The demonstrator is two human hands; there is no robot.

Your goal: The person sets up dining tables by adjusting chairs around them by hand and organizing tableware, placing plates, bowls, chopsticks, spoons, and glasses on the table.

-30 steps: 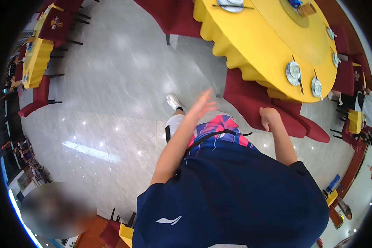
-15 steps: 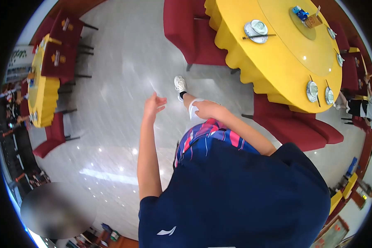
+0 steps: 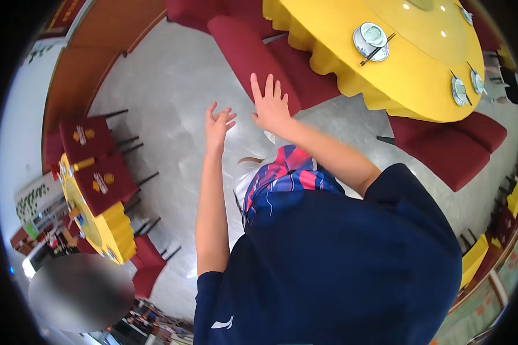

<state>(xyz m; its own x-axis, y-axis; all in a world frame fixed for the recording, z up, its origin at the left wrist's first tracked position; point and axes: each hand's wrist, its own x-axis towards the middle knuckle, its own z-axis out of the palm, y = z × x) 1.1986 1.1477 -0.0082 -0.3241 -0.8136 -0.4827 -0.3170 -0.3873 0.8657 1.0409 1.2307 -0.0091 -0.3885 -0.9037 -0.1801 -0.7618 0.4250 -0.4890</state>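
My left hand [image 3: 217, 127] is raised over the floor with its fingers apart and holds nothing. To its right, my right hand [image 3: 272, 108] is stretched forward, open and bare, in front of the red chair [image 3: 252, 60] in the view. I cannot tell whether its fingertips touch that chair. Beyond, a round table [image 3: 351, 86] wears a yellow cloth. On its near edge a plate [image 3: 360, 49] carries a small bowl [image 3: 373, 35], with black chopsticks [image 3: 379, 50] lying across the plate.
Another red chair [image 3: 443, 149] stands by the table at right. More place settings [image 3: 459, 91] lie along the far side. At left are red chairs [image 3: 101, 181] and a second yellow table [image 3: 118, 224]. A wooden wall panel [image 3: 75, 75] rises behind.
My view has turned and come nearer the red chair. My right hand has lifted from beside my leg and reached forward, fingers spread. My left hand stays raised.
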